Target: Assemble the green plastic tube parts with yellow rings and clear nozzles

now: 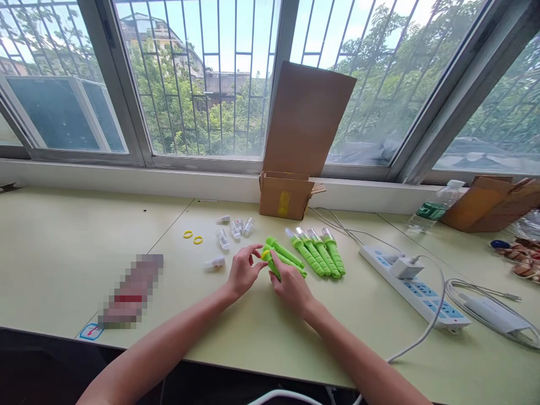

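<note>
My right hand (290, 286) is closed around a bright green plastic handle (274, 273), its threaded end tilted up toward the left. At that end sits a yellow ring (265, 255), with the thumb and fingers of my left hand (242, 272) pinching it. Just beyond my hands lie loose green handles (283, 250), partly hidden by them. To their right, several green handles with clear caps fitted (323, 254) lie side by side. Several loose clear plastic caps (222, 239) rest beyond my left hand, and two more yellow rings (197, 240) lie farther left.
An open cardboard box (282, 197) stands against the windowsill. On the right are a white power strip (415, 288) with a plugged-in charger, looping cables, a coiled adapter (493, 312) and a plastic bottle (436, 205). A blurred-out object (133, 292) lies on the left.
</note>
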A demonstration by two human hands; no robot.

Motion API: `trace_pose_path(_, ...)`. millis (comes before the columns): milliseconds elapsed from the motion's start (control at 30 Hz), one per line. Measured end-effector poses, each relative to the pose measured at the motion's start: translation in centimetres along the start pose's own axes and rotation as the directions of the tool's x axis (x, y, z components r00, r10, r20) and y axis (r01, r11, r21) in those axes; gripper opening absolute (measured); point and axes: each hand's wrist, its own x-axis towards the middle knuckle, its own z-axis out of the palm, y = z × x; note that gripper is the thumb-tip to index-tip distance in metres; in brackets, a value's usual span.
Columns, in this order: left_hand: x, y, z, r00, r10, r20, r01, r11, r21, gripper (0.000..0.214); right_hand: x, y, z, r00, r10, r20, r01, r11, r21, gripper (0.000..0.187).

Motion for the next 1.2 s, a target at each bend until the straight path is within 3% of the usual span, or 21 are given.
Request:
trace_pose_path(767,-0.04,0.35,-0.06,0.998,-0.025,-0.058,0.026,0.999,0.022,0.036,-0.09,-0.45,-0.45,0.999,-0.038,0.037,0.041,0.997,-0.071,0.066)
trace_pose_path(1200,0.26,0.3,-0.42,0.994,-0.102,0.031,0.098,0.988,0.119,0.035,-0.24,-0.29,-0.5,0.996,-0.013,0.086,0.028,0.984,-0.173,0.061)
